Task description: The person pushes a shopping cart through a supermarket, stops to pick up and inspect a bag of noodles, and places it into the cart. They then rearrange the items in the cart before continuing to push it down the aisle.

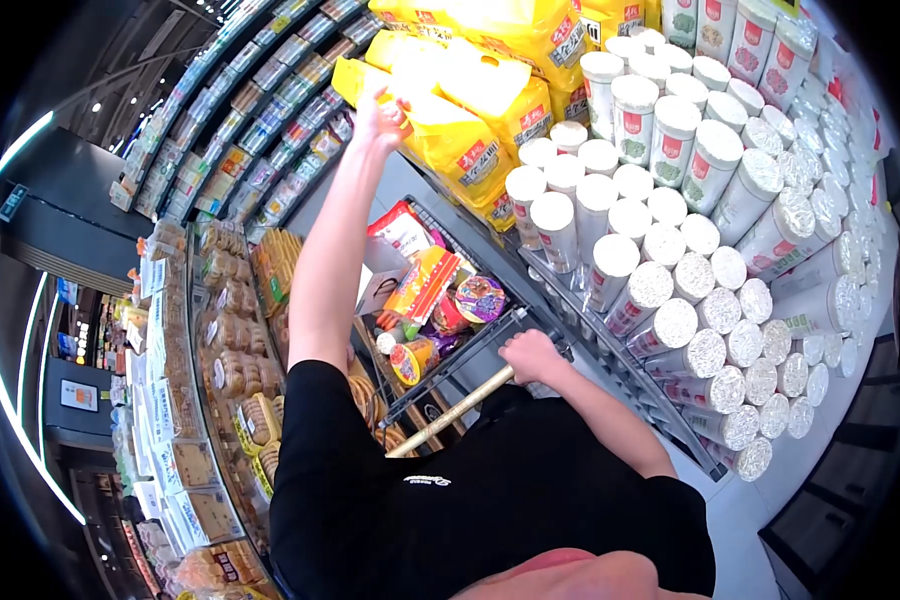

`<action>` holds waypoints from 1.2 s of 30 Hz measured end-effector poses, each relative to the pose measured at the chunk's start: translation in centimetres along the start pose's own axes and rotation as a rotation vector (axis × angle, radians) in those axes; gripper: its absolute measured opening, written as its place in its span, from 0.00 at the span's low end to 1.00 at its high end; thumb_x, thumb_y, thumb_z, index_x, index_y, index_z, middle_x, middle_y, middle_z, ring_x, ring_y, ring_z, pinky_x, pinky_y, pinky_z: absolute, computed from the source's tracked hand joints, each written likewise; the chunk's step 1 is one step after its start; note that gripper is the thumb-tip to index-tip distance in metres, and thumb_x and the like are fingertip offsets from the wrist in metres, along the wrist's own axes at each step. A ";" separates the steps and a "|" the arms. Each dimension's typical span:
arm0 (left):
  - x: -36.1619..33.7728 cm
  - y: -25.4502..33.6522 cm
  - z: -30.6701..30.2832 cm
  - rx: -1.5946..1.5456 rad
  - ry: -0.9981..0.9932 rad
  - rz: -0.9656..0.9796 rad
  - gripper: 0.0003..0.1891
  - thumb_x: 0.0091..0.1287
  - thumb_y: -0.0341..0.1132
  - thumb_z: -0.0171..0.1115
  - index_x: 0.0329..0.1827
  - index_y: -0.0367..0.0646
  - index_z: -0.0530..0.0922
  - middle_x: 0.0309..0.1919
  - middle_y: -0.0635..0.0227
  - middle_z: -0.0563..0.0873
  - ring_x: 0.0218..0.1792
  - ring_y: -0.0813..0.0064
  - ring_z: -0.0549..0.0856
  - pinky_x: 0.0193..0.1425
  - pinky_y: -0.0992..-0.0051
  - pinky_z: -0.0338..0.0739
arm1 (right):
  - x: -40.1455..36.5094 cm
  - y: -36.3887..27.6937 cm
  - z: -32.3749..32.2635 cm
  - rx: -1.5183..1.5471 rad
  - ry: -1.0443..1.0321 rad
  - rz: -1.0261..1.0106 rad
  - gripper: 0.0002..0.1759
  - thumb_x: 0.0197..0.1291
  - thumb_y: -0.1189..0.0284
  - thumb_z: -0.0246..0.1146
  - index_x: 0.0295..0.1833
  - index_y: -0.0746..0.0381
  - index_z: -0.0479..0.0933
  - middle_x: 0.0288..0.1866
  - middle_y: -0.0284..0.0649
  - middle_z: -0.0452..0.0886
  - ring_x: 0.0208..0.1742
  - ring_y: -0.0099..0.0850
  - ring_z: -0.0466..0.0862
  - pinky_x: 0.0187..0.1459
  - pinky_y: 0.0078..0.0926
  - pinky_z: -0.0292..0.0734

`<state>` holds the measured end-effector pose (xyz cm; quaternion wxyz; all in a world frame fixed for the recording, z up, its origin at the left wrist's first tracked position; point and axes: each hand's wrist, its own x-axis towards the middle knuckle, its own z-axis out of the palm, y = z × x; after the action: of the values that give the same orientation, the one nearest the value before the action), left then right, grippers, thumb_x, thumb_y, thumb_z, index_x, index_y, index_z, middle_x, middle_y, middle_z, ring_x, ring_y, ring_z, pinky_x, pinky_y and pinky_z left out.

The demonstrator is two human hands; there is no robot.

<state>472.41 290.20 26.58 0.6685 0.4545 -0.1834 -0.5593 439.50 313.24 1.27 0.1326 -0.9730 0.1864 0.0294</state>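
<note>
Yellow bag (pixel 450 140), stacked: left hand (pixel 375 122) at its edge, fingers parted; reaching stage, firm hold needs closure. Cart handle (pixel 460 408): right hand (pixel 533 356) clamped round end.

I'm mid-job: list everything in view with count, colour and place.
Shopping cart: one, dark, centre
Cart handle: one, tan, cart's near side
Packets: several, red and orange, in cart
Round tubs: at least two, purple and orange, in cart
Bags: several, yellow, ahead
Cylindrical packs: dozens, white, right
Packaged baked goods: many, brown, left
Shirt: one, black, worn
Left hand: one, bare, at bags
Right hand: one, bare, on handle
</note>
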 end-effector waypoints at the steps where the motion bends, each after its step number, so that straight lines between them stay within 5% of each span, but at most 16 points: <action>1: 1.6 -0.5 0.2 -0.008 -0.014 0.009 0.18 0.70 0.46 0.59 0.47 0.38 0.74 0.22 0.73 0.76 0.34 0.74 0.82 0.57 0.57 0.75 | 0.2 0.1 0.6 -0.005 -0.018 0.027 0.14 0.37 0.67 0.71 0.34 0.57 0.84 0.35 0.37 0.86 0.43 0.37 0.87 0.44 0.37 0.81; 4: 3.2 -1.1 0.9 -0.086 0.024 0.057 0.16 0.70 0.46 0.59 0.46 0.40 0.74 0.27 0.72 0.78 0.34 0.72 0.83 0.58 0.56 0.75 | 0.0 0.1 -0.1 -0.010 -0.001 0.034 0.14 0.37 0.67 0.71 0.34 0.57 0.83 0.35 0.37 0.86 0.43 0.37 0.87 0.44 0.37 0.81; 6: 2.5 -0.3 0.7 0.064 0.095 -0.018 0.18 0.76 0.47 0.52 0.43 0.38 0.72 0.29 0.70 0.80 0.38 0.69 0.84 0.69 0.46 0.68 | -0.2 0.3 -0.2 -0.007 0.008 0.019 0.13 0.38 0.68 0.70 0.35 0.56 0.83 0.35 0.38 0.85 0.43 0.37 0.87 0.44 0.37 0.81; 10: 0.2 -0.2 -0.5 0.074 0.079 -0.022 0.18 0.78 0.45 0.50 0.51 0.35 0.73 0.32 0.68 0.82 0.46 0.67 0.87 0.70 0.49 0.69 | -0.3 0.5 0.0 -0.018 0.031 0.014 0.11 0.40 0.69 0.68 0.35 0.56 0.83 0.35 0.38 0.85 0.42 0.38 0.87 0.44 0.37 0.81; 11: -0.3 -0.1 -1.1 0.104 0.079 -0.044 0.13 0.79 0.43 0.49 0.46 0.42 0.75 0.31 0.71 0.82 0.41 0.73 0.86 0.60 0.61 0.70 | -0.2 0.6 0.2 -0.032 0.028 0.016 0.14 0.40 0.67 0.70 0.37 0.56 0.84 0.36 0.38 0.86 0.43 0.37 0.87 0.45 0.36 0.80; 15: 0.4 -0.9 -5.4 0.123 0.003 -0.032 0.12 0.78 0.40 0.53 0.35 0.47 0.76 0.19 0.77 0.78 0.39 0.78 0.85 0.54 0.64 0.71 | -0.1 0.4 -0.3 -0.042 0.011 0.019 0.16 0.39 0.67 0.71 0.39 0.56 0.85 0.36 0.38 0.87 0.44 0.37 0.87 0.45 0.36 0.81; 21: -2.0 -0.4 -5.5 0.236 0.092 0.021 0.10 0.77 0.37 0.52 0.43 0.39 0.76 0.24 0.73 0.79 0.26 0.80 0.78 0.45 0.74 0.79 | 0.0 0.4 -0.9 -0.038 -0.017 0.004 0.16 0.40 0.68 0.70 0.39 0.56 0.84 0.36 0.39 0.87 0.43 0.38 0.88 0.44 0.37 0.82; 26: -3.2 2.7 -5.0 0.408 0.028 0.031 0.10 0.75 0.36 0.54 0.39 0.40 0.77 0.26 0.74 0.79 0.26 0.84 0.75 0.37 0.81 0.74 | 0.1 0.8 -0.6 -0.058 0.007 0.004 0.14 0.40 0.68 0.70 0.37 0.56 0.83 0.35 0.38 0.86 0.43 0.38 0.87 0.44 0.37 0.82; 29: -7.0 4.6 -4.6 1.109 -0.032 0.157 0.11 0.72 0.39 0.60 0.38 0.39 0.79 0.27 0.73 0.79 0.28 0.82 0.76 0.38 0.78 0.73 | 0.5 1.6 0.6 -0.068 0.013 -0.043 0.18 0.39 0.65 0.72 0.41 0.54 0.84 0.41 0.35 0.85 0.52 0.35 0.83 0.52 0.37 0.78; 30: -8.3 4.8 -4.7 1.116 -0.025 0.152 0.11 0.72 0.39 0.60 0.38 0.39 0.79 0.27 0.73 0.79 0.28 0.82 0.76 0.38 0.78 0.73 | 0.4 1.6 0.3 -0.060 0.016 -0.050 0.18 0.39 0.65 0.72 0.41 0.54 0.84 0.41 0.35 0.85 0.52 0.35 0.83 0.52 0.37 0.78; 33: -12.0 5.6 -5.9 1.577 -0.083 0.315 0.09 0.69 0.36 0.64 0.40 0.38 0.80 0.33 0.69 0.84 0.36 0.80 0.81 0.43 0.75 0.76 | 0.8 1.6 -3.5 0.114 -0.085 -0.146 0.33 0.45 0.56 0.76 0.59 0.54 0.80 0.56 0.40 0.80 0.61 0.40 0.78 0.62 0.38 0.71; 36: -16.1 5.2 -6.2 1.613 -0.200 0.311 0.08 0.67 0.34 0.66 0.37 0.37 0.79 0.29 0.72 0.81 0.31 0.82 0.77 0.37 0.77 0.73 | 3.5 -1.2 -11.2 0.375 0.267 -0.292 0.27 0.53 0.62 0.73 0.58 0.58 0.77 0.51 0.43 0.81 0.56 0.43 0.80 0.59 0.40 0.73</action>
<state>475.22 307.21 31.81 0.1875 0.7123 -0.6477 -0.1948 443.24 310.06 11.98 0.2874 -0.9434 0.0622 -0.1533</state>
